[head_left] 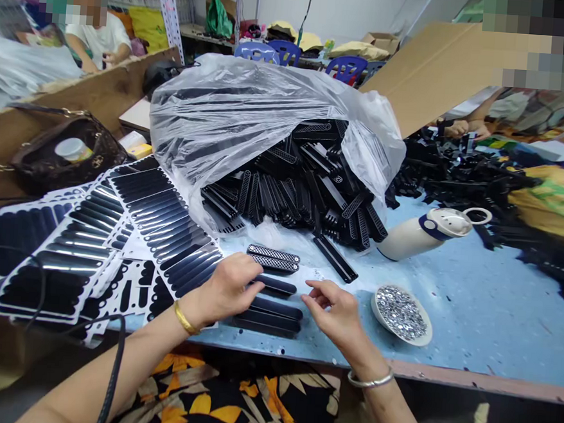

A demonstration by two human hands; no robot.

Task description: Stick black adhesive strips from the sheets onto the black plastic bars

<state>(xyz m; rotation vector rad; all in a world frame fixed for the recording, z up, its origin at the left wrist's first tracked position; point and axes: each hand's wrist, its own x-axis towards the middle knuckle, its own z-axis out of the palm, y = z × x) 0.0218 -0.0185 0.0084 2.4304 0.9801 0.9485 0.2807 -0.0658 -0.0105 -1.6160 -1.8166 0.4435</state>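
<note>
Smooth black strips [279, 286]: lying on the blue desk [488, 303] between the hands; one alone, a close pair nearer the front edge; slim, round-ended, softly shiny.
Left hand [231, 285]: curled at the left end of the lone strip; unclear whether gripping or merely touching.
Right hand [331, 305]: loosely bent just off the other end, thumb parted from forefinger, apparently holding nothing.
Patterned pieces [273, 258]: set parallel just beyond the strips, faces up, with a fine lattice texture.
Done, by the look of it: very little; just a handful arranged by the hands, finished or not being impossible to judge.
Left, by the look of it: most of the stock; black pieces [287, 196] heaped in a crinkled, translucent plastic bag [261, 100], a slotted bar [335, 258] loose in front.
Sheets [165, 229]: overlapping at left, white-edged, bearing rows of glossy dark strips.
Bowl [422, 340]: pale, rounded, filled with small shiny metallic bits [400, 312].
Bottle [408, 238]: cream, smooth, tilted-looking, with navy collar and loop handle.
</note>
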